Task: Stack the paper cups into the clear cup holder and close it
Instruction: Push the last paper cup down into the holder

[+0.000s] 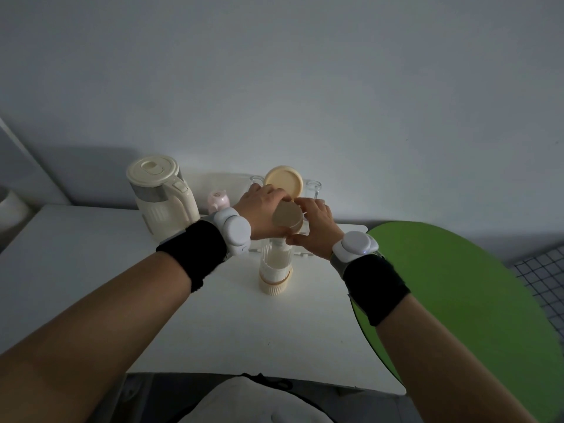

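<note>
- Kettle (161, 196): cream electric model, stood near the table's (76, 270) far left corner, well clear of the work.
- Left hand (262, 210): fingers curled round the left side of the beige lid (287, 219), closed on it, not spread.
- Clear cup holder (274, 265): upright near the table's middle toward the far edge, ribbed cream base down, white paper cups (273, 271) nested inside; top open, directly below the lid.
- Beige lid: held tilted above the holder's mouth, not yet seated.
- Round cream disc (283, 181): behind the hands, by the far edge; its function could not be told.
- Right hand (317, 230): thumb and fingers pinched the lid's right side.
- Handling note (judgement): level the lid, centre it over the rim, lower squarely, then press or twist; entering tilted risked tipping the tall, narrow holder.
</note>
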The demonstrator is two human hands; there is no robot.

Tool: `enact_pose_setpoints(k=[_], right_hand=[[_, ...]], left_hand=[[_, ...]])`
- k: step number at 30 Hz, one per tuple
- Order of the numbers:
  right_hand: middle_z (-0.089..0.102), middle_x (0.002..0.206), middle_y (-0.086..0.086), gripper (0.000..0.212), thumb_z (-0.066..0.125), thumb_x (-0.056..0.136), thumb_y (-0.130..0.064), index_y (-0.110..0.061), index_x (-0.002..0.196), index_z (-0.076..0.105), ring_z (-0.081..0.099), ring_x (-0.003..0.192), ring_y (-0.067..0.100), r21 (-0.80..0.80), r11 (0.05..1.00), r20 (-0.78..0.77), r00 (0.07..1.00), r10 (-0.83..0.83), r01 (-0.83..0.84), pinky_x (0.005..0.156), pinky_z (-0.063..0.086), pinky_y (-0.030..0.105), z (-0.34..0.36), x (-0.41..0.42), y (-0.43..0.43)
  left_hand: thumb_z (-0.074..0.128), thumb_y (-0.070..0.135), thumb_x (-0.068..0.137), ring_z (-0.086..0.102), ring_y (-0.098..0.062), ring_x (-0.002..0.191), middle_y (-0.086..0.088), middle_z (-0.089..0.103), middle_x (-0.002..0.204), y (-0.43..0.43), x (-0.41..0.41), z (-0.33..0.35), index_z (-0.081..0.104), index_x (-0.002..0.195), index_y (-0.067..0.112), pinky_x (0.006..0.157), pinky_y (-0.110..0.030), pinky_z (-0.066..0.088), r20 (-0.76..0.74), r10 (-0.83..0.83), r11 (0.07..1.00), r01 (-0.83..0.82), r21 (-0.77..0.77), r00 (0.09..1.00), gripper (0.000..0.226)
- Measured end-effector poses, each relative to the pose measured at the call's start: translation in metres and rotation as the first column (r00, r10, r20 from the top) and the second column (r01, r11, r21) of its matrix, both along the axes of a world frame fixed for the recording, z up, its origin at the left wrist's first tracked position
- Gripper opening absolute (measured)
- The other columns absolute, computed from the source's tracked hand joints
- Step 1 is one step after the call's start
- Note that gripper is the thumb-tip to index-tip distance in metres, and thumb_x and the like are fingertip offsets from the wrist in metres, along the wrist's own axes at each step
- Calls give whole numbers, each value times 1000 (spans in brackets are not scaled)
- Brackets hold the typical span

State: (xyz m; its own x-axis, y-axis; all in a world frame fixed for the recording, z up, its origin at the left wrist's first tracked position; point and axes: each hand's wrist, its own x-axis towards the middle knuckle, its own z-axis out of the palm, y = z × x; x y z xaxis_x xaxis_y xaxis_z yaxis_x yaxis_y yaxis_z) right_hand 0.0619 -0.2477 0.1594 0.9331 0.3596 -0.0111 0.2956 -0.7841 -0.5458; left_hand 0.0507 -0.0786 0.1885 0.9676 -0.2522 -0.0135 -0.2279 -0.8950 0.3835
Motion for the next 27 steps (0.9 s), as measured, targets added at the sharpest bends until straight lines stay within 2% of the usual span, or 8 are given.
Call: enact_pose_setpoints(k=[6,14,21,27], right_hand=[[42,135,6,85,80,68,-39,-21,139,37,33,127,28,20,999,15,999,-30,29,105,36,46,-2,0,4],[45,132,8,81,79,69,-42,-18,135,39,36,125,28,39,999,27,999,-32,31,104,37,42,-1,-2,9],[44,130,5,86,82,66,-36,-20,138,38,35,121,27,49,999,60,998,-1,-2,104,35,39,5,-4,9],[48,134,2,80,80,70,-34,-17,137,40,39,122,25,92,996,78,997,6,-13,102,40,44,9,-6,8]], left_hand=[[71,53,71,47,-24,120,-3,47,131,0,-2,4,42,132,26,101,-41,40,-33,-4,999,3,-41,999,73],[74,51,68,50,-24,119,-8,46,132,2,-7,10,38,137,26,96,-32,41,-29,3,999,-5,-40,1000,81],[72,46,71,53,-25,115,-6,42,134,1,-12,17,39,134,29,92,-31,43,-33,21,999,-22,-44,999,73],[72,49,72,51,-22,116,-4,43,132,1,-13,18,42,133,28,96,-32,42,-31,19,994,-22,-108,999,72]])
